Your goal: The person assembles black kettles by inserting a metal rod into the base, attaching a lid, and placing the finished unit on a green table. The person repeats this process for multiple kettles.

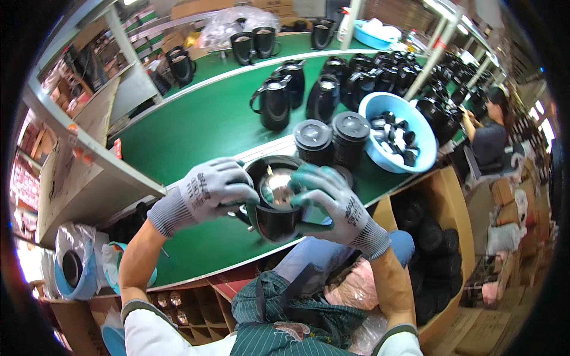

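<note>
Grey knit gloves with green-coated palms cover both hands. I see my left hand (205,190) on the left side of the black kettle body (278,207), fingers curled together and wrapped over its rim and handle side, thumb pressed on the outer wall. The kettle body is held just above the near edge of the green conveyor belt (196,127), its open mouth tilted up toward the camera, and its shiny metal interior (278,185) is visible between the two sets of fingers. My right hand (332,204) grips the right side; its fingers are slightly spread, with the fingertips hooked over the rim into the opening and the palm against the outer wall. The kettle is therefore clamped between both hands, with fingers touching it on both sides.

Beyond the hands, near the belt's middle, two stacks of black round lids (332,139) stand side by side. Just right of them a blue plastic basin (415,127) holds small black parts. Further black kettles (276,101) stand upright toward the far edge. At the far right a seated person (490,139) works at the belt.
</note>
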Action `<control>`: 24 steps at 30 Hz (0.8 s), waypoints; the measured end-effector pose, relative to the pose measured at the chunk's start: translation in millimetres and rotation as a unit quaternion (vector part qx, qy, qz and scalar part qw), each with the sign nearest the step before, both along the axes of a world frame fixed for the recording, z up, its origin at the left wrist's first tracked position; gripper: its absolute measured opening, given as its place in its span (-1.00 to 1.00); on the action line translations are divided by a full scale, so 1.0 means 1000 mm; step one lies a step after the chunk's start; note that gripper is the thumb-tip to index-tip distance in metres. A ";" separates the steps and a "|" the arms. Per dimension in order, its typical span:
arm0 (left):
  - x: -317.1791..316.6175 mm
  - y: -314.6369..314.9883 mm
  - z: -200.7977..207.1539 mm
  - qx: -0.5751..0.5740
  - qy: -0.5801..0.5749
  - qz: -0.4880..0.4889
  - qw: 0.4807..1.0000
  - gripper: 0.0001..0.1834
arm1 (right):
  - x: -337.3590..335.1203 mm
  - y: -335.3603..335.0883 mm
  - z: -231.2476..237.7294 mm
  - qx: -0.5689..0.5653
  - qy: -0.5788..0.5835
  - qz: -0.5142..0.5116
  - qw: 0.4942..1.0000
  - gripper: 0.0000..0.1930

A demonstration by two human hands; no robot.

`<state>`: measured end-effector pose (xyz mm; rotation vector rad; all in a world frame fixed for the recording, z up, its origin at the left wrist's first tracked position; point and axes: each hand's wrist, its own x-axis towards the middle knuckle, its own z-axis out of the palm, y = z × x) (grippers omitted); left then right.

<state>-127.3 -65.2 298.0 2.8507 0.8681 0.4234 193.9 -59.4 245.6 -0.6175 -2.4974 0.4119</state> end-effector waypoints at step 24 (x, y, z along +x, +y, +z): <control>0.023 -0.074 -0.216 -0.400 -0.429 0.278 0.761 -0.55 | 0.043 -0.057 -0.052 -0.627 0.291 -0.196 0.695 -0.53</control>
